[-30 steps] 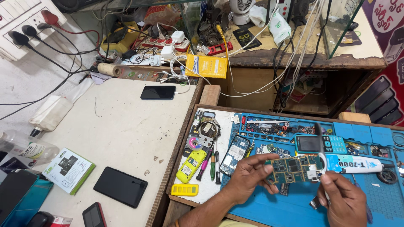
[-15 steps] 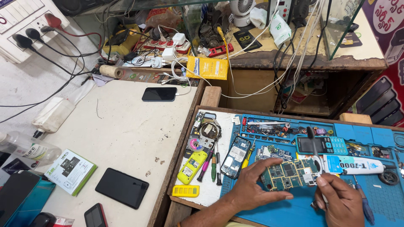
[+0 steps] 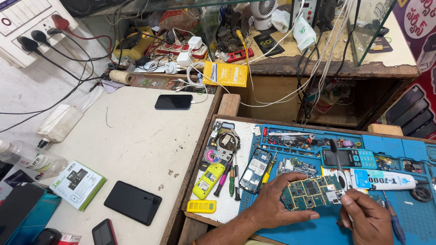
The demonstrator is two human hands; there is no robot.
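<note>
My left hand [image 3: 278, 204] holds a green circuit board [image 3: 312, 192] by its left end, just above the blue work mat [image 3: 408, 222]. My right hand [image 3: 367, 219] grips a thin dark-handled tool [image 3: 338, 164] upright, its lower end at the board's right edge. A white glue tube [image 3: 380, 179] lies on the mat right behind the board. A teal keypad phone [image 3: 349, 158] sits farther back. An opened phone body [image 3: 256, 170] and several small screwdrivers [image 3: 231, 180] lie left of my left hand.
A yellow phone part [image 3: 209, 180] and yellow tray [image 3: 201, 206] rest on the white panel. On the pale table are a black phone [image 3: 173, 102], a dark tablet [image 3: 133, 202], a green box [image 3: 78, 184] and a clear bottle [image 3: 27, 157]. Cables, chargers and a glass case crowd the back.
My left hand has lifted and turned the circuit board toward me. My right hand has come up to the board's right edge with the tool upright.
</note>
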